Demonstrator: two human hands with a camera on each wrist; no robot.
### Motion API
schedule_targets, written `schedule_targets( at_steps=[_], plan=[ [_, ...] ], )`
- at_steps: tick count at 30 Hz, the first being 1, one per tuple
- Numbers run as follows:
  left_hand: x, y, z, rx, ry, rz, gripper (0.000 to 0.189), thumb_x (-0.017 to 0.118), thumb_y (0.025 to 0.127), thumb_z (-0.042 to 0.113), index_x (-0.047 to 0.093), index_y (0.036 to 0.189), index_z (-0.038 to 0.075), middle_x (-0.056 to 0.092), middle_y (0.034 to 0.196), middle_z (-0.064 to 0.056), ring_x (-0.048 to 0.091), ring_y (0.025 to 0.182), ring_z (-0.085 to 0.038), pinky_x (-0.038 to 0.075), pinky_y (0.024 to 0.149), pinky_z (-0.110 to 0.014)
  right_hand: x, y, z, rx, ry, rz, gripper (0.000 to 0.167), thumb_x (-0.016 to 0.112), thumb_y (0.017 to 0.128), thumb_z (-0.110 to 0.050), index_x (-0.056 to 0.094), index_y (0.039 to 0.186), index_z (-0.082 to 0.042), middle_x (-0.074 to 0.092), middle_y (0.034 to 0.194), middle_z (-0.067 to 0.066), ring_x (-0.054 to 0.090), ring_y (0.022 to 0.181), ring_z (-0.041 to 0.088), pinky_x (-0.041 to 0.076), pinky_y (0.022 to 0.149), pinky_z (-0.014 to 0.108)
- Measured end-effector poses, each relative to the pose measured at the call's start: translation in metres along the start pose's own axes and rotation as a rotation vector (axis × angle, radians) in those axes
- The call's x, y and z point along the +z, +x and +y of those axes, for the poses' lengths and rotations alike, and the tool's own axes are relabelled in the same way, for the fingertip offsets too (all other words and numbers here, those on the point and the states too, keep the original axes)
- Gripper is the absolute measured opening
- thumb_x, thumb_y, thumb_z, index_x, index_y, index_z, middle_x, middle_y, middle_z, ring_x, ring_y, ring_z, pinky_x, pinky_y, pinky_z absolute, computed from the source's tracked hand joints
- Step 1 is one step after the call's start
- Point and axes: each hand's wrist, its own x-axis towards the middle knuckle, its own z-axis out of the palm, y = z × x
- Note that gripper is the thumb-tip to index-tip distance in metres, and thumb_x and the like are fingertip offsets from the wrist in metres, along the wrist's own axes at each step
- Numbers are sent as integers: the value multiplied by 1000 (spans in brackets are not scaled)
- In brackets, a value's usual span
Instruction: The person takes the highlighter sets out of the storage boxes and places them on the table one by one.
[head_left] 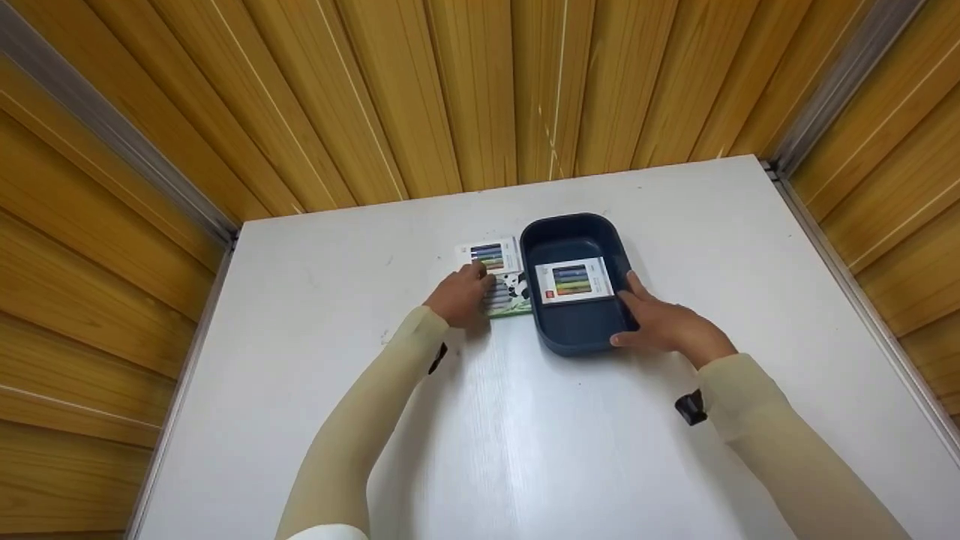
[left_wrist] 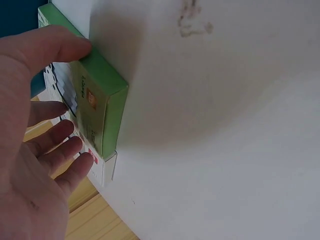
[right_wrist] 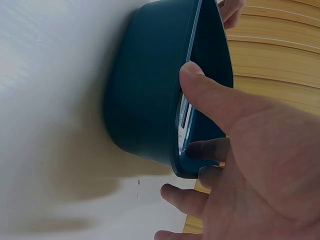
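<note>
My left hand (head_left: 459, 297) reaches over a flat green box with a panda picture (head_left: 517, 291). In the left wrist view its thumb lies against the green side of the box, with the other fingers spread loosely over the printed face. A white crayon box (head_left: 510, 253) sits just beyond the panda box. My right hand (head_left: 664, 324) is at the right side of a dark blue bin (head_left: 577, 330), thumb at the rim and fingers spread, one reaching inside. Within the bin lies another white crayon box (head_left: 602, 279), its window showing several coloured sticks.
The white table (head_left: 337, 270) carries these things near its far side. Wood-panelled walls (head_left: 480, 97) rise behind it and at both sides. The bin stands right beside the two boxes. Small dark marks (left_wrist: 195, 22) show on the tabletop.
</note>
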Motion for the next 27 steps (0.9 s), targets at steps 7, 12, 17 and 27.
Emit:
schedule_targets(
  at_steps=[7, 12, 17, 27],
  plan=[
    [-1, 0, 1, -47, -83, -37, 57, 75, 84, 24, 53, 133, 5, 42, 145, -16, 51, 126, -31, 48, 101, -44, 2, 1, 0, -6, 5, 5, 92, 62, 91, -45, 8, 155, -5, -19, 161, 14, 10, 145, 49, 19, 112, 67],
    [-2, 2, 5, -69, -98, -54, 48, 71, 87, 20, 55, 130, 4, 50, 138, -14, 56, 119, -28, 49, 100, -41, 3, -1, -1, 2, 16, 8, 93, 62, 90, -46, 8, 156, -7, -19, 161, 12, 9, 145, 48, 20, 111, 67],
    [-2, 3, 8, -79, -98, -65, 48, 70, 87, 18, 55, 131, 5, 52, 134, -14, 60, 112, -29, 51, 97, -40, 2, -1, -1, -1, 15, 7, 93, 62, 90, -46, 8, 155, -6, -18, 161, 13, 9, 145, 48, 19, 111, 67],
    [-3, 8, 10, -97, -98, -104, 50, 71, 86, 23, 56, 129, 3, 50, 137, -16, 61, 111, -30, 50, 97, -42, 0, -1, 0, -14, 24, -3, 93, 62, 91, -45, 8, 155, -5, -21, 160, 14, 9, 144, 50, 20, 111, 67]
  ],
)
